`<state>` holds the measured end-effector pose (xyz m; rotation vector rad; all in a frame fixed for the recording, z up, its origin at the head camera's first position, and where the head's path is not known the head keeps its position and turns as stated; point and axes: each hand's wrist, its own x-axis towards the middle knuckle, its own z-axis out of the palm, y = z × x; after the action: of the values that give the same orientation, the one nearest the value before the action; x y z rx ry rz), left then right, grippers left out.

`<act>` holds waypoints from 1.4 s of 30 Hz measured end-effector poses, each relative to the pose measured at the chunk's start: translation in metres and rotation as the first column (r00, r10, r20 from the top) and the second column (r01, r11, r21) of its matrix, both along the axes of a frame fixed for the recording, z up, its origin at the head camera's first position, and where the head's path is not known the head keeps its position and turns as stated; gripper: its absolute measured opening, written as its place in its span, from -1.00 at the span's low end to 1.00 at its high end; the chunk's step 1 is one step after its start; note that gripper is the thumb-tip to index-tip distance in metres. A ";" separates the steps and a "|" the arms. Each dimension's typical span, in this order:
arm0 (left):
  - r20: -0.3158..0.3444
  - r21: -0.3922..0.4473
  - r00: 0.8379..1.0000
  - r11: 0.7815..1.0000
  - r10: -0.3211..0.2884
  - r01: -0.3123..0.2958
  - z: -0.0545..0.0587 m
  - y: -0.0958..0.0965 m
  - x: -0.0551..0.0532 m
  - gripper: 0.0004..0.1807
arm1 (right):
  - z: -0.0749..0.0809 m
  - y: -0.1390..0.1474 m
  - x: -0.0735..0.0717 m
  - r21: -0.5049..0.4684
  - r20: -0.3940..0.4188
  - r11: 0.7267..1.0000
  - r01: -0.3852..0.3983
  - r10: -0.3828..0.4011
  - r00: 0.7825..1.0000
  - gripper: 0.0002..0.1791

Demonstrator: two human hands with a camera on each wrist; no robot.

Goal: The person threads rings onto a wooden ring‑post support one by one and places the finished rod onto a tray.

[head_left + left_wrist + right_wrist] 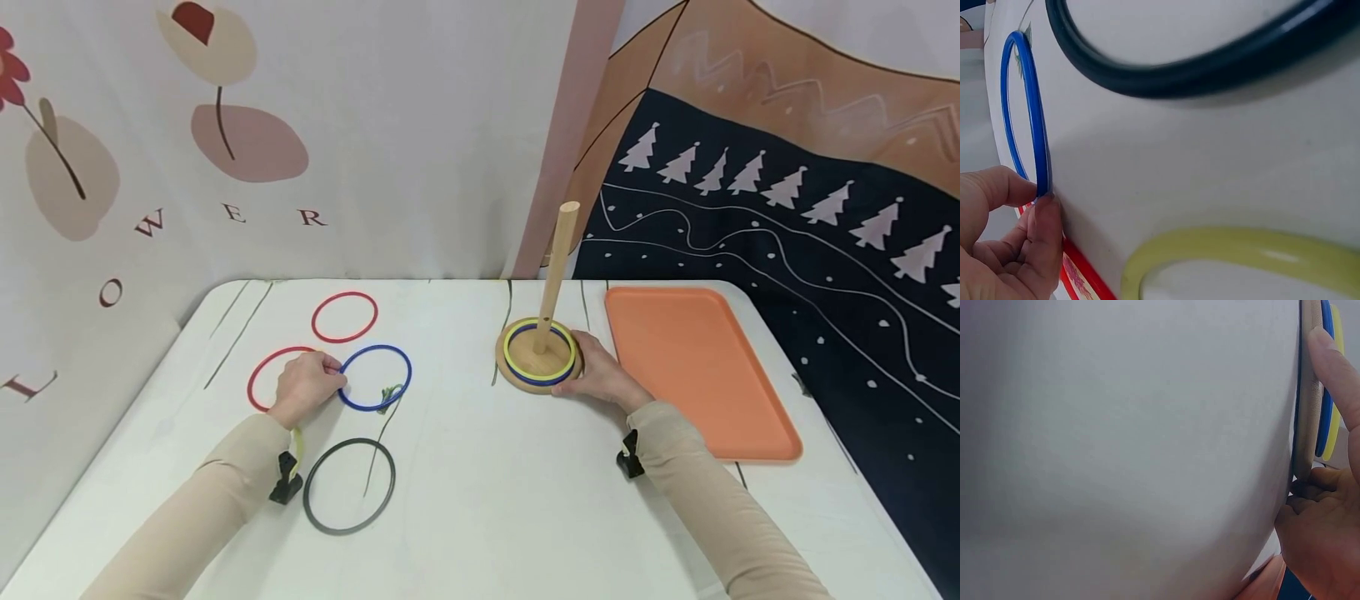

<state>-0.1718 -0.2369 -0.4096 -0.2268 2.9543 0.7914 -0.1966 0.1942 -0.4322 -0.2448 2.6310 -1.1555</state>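
Left hand (309, 383) pinches blue ring (381, 347) by its left rim; ring sits left of wooden base (528, 362), on or just above surface (465, 483), can't tell which. Right hand (606, 377) grips base's right edge. Ring probably light, stiff, slick; rim pinch should suffice.

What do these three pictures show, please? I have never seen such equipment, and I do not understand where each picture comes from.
No robot is here: a person works with bare hands. The wide picture comes from a head-worn camera; the two close ones come from cameras on each wrist. The left hand pinches a blue ring by its edge. The right hand grips the edge of a round wooden base; around its upright post lie a yellow ring and another blue ring. The white table also bears two red rings, a dark grey ring, a second yellow ring and an orange tray.
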 end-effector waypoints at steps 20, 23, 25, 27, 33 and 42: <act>0.156 0.325 0.988 0.944 0.002 -0.053 0.006 0.008 -0.005 -0.69 | 0.000 0.001 0.001 -0.005 -0.017 1.000 -0.008 0.008 1.000 0.18; 0.190 0.380 0.982 0.922 0.000 -0.074 0.013 0.013 -0.009 -0.64 | 0.000 0.001 0.001 -0.004 -0.019 1.000 -0.009 0.009 1.000 0.18; 0.198 0.424 0.980 0.902 -0.009 -0.077 0.018 0.018 -0.012 -0.62 | 0.000 0.000 0.000 -0.002 -0.019 1.000 -0.009 0.009 1.000 0.18; 0.189 0.479 0.982 0.874 -0.015 -0.078 0.025 0.024 -0.015 -0.61 | 0.001 0.000 0.000 0.000 -0.015 1.000 -0.007 0.007 1.000 0.19; 0.140 0.636 0.990 0.768 -0.019 -0.075 0.049 0.045 -0.024 -0.56 | 0.001 0.000 0.001 -0.003 -0.008 1.000 -0.003 0.003 1.000 0.19; 0.068 0.790 0.998 0.611 -0.009 -0.049 0.084 0.078 -0.029 -0.56 | -0.001 0.001 0.000 -0.011 -0.018 1.000 -0.008 0.008 1.000 0.19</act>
<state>-0.2009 -0.1587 -0.3259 -0.2046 2.2169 1.9390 -0.1967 0.1949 -0.4332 -0.2696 2.6374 -1.1715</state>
